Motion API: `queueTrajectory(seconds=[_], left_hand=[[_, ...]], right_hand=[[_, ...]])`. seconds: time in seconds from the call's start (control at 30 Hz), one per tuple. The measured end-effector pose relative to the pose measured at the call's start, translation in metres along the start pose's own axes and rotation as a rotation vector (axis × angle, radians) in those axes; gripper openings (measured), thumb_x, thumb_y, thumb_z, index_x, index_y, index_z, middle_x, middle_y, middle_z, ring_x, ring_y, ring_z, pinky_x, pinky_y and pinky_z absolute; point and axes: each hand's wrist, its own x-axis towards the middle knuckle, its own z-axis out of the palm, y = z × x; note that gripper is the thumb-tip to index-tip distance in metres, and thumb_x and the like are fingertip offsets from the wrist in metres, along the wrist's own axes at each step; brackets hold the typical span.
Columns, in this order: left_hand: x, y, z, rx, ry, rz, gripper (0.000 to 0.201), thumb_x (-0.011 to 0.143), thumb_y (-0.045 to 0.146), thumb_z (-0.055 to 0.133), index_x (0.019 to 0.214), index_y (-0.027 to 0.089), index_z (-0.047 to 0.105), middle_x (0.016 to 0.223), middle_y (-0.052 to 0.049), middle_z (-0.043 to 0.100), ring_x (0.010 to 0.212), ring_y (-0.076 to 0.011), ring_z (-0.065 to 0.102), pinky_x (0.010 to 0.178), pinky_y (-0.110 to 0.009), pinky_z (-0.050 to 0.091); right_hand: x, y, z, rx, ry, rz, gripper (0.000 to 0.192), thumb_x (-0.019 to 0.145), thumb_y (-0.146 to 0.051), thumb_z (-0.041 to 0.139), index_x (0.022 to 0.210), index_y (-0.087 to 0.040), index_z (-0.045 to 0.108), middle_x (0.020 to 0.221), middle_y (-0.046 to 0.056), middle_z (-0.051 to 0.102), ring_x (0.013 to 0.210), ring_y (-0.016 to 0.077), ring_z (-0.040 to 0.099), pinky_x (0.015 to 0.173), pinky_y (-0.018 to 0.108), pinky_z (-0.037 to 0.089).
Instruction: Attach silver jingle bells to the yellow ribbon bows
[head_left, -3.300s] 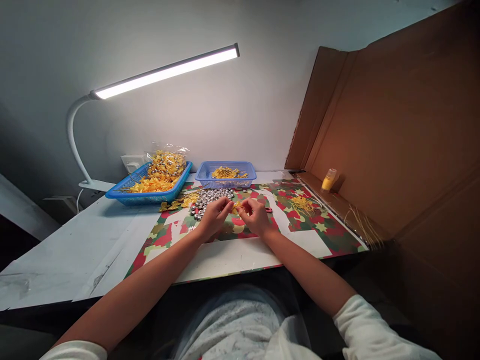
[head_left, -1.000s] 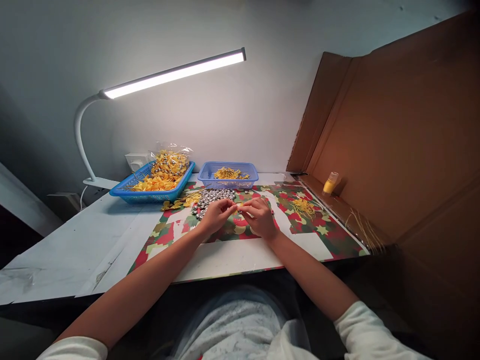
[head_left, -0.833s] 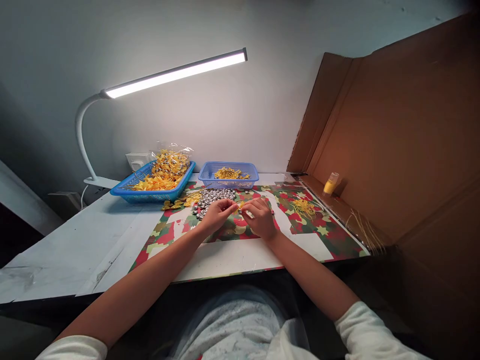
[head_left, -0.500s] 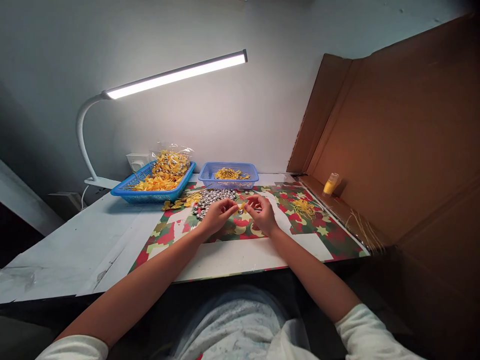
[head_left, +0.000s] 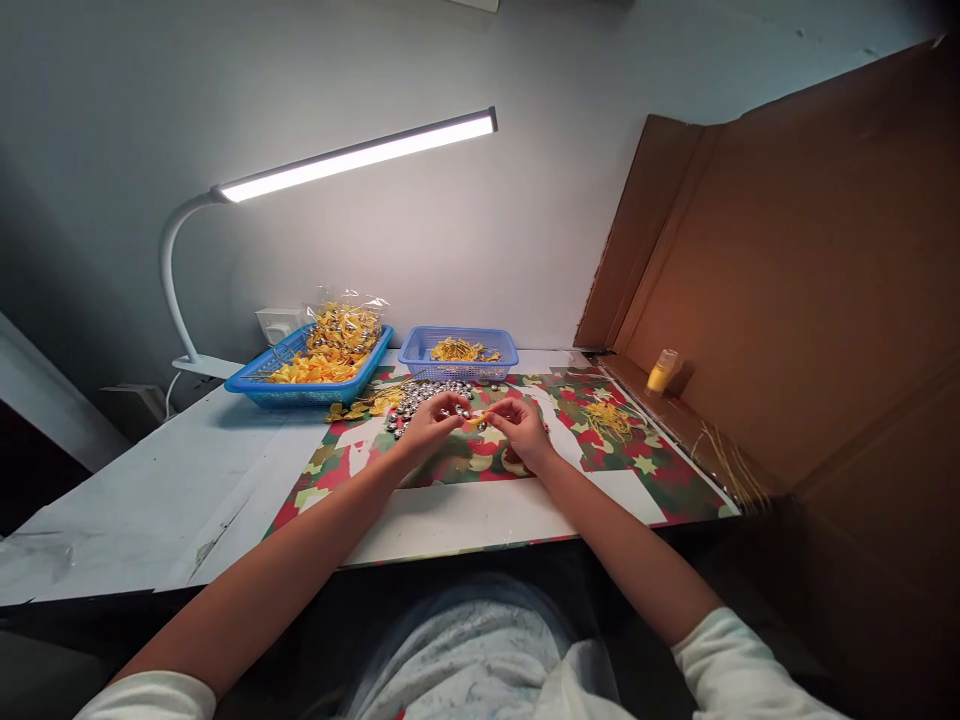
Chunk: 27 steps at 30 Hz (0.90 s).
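Note:
Over the patterned sheet [head_left: 450,465], my two hands come close together. My right hand [head_left: 523,432] pinches a small yellow ribbon piece [head_left: 477,420] between thumb and fingertips. A small silver bell [head_left: 482,427] shows at the underside of this ribbon. My left hand [head_left: 431,425] is closed at the other end of the ribbon, thumb and forefinger curled towards it; the exact grip is too small to see. Just behind my left hand lies a heap of silver bells [head_left: 431,396]. Yellow ribbon pieces [head_left: 382,402] lie left of that heap.
A blue basket [head_left: 300,398] at the back left holds yellow ribbon pieces and a clear bag. Another blue basket [head_left: 459,370] stands beside it. Yellow cords [head_left: 609,420] lie right. A yellow-filled bottle [head_left: 661,372] stands by the cardboard wall [head_left: 795,270]. A lamp [head_left: 360,155] hangs above.
My left fingers have drawn slightly left and loosened from the tight pinch near the bell. More of the yellow ribbon shows between my hands. The view has tilted a little.

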Motion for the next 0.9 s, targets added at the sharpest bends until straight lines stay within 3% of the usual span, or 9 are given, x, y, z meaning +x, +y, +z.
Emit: queueTrajectory(seconds=[0.1, 0.3, 0.47, 0.67, 0.77, 0.9], left_hand=[[0.000, 0.000, 0.002, -0.072, -0.060, -0.078, 0.028, 0.073, 0.042, 0.062, 0.085, 0.018, 0.063, 0.081, -0.003, 0.064, 0.075, -0.0162, 0.057, 0.070, -0.027, 0.044], [0.002, -0.009, 0.003, -0.037, -0.133, 0.068, 0.029, 0.079, 0.044, 0.061, 0.071, 0.016, 0.058, 0.076, -0.001, 0.055, 0.073, -0.0131, 0.051, 0.070, -0.025, 0.043], [0.001, -0.004, 0.000, -0.102, -0.205, 0.039, 0.025, 0.076, 0.040, 0.062, 0.069, 0.017, 0.055, 0.079, -0.001, 0.049, 0.074, -0.0129, 0.048, 0.069, -0.025, 0.041], [0.006, -0.001, -0.004, -0.345, -0.082, -0.107, 0.024, 0.066, 0.038, 0.058, 0.063, 0.019, 0.043, 0.076, -0.001, 0.048, 0.065, -0.0126, 0.045, 0.062, -0.027, 0.041], [0.007, 0.001, -0.002, -0.391, -0.064, -0.143, 0.025, 0.064, 0.038, 0.059, 0.064, 0.019, 0.043, 0.075, 0.000, 0.049, 0.064, -0.0120, 0.046, 0.061, -0.026, 0.041], [0.004, 0.001, 0.004, -0.214, -0.125, -0.186, 0.029, 0.066, 0.043, 0.064, 0.064, 0.018, 0.049, 0.065, 0.002, 0.048, 0.060, -0.0108, 0.044, 0.057, -0.023, 0.037]], right_hand=[[-0.002, -0.001, 0.001, -0.051, -0.008, -0.014, 0.029, 0.060, -0.046, 0.075, 0.068, -0.021, 0.062, 0.072, 0.001, 0.066, 0.070, 0.0163, 0.061, 0.068, 0.031, 0.050], [-0.004, -0.007, 0.001, 0.040, -0.113, 0.099, 0.044, 0.061, -0.045, 0.075, 0.096, -0.023, 0.059, 0.087, 0.002, 0.066, 0.081, 0.0155, 0.062, 0.075, 0.030, 0.050], [0.000, -0.009, -0.003, 0.233, -0.109, 0.241, 0.035, 0.062, -0.042, 0.073, 0.085, -0.021, 0.057, 0.065, -0.004, 0.055, 0.061, 0.0103, 0.054, 0.059, 0.024, 0.045], [0.006, -0.015, -0.010, 0.367, -0.037, 0.241, 0.033, 0.061, -0.035, 0.071, 0.082, -0.022, 0.050, 0.059, -0.008, 0.045, 0.051, 0.0074, 0.043, 0.052, 0.022, 0.039], [0.006, -0.013, -0.008, 0.323, -0.032, 0.240, 0.033, 0.060, -0.036, 0.071, 0.081, -0.022, 0.050, 0.060, -0.007, 0.049, 0.053, 0.0081, 0.046, 0.051, 0.021, 0.039], [0.002, -0.009, -0.004, 0.183, -0.062, 0.254, 0.031, 0.062, -0.035, 0.068, 0.088, -0.022, 0.058, 0.081, 0.001, 0.064, 0.064, 0.0111, 0.055, 0.054, 0.022, 0.042]])
